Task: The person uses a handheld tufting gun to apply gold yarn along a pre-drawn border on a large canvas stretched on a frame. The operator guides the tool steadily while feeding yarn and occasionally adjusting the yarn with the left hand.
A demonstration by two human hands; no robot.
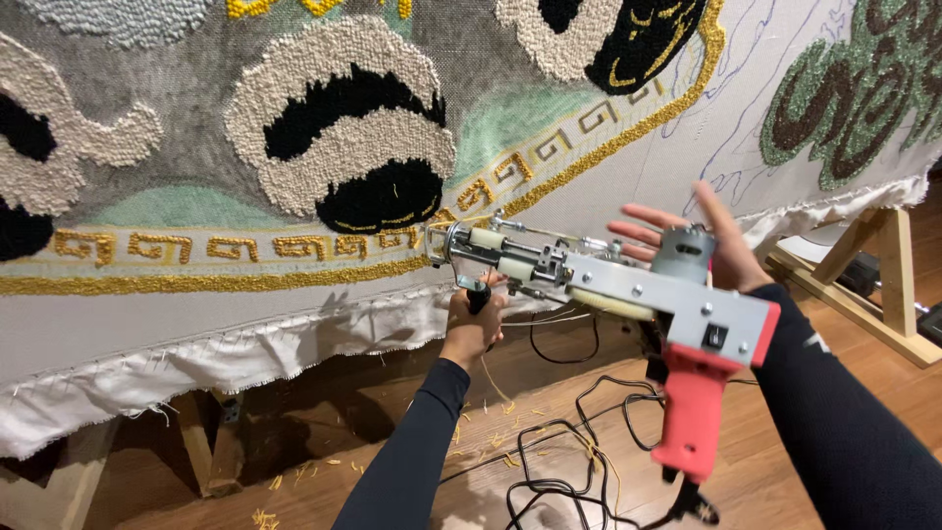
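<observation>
A grey metal tufting gun with a coral-red plastic pistol grip (628, 304) is held level in front of a stretched cloth, its needle end touching the cloth at a band of gold yarn key pattern (245, 247). The left hand (474, 324) is below the gun's front, its fingers pressed together around the short black front handle (478, 296). The right hand (692, 240) is behind the gun's grey motor, palm flat and fingers spread wide, not gripping the red grip, which hangs free below the body. Both arms wear dark long sleeves.

The large tufted rug cloth (324, 147) fills the upper view, with cream and black looped shapes, pale green patches and a gold border line curving up to the right. Further right the cloth is bare with blue drawn lines, and a green and brown tufted shape (854, 88) sits near the top corner. The cloth's frayed white lower edge (226, 358) hangs loose just under the gun's front; below it there is open space down to the floor.

The wooden floor (314, 432) carries scattered yellow yarn clippings and a loosely coiled black power cord (559, 461). Pale wooden frame legs (888, 280) stand at the right
</observation>
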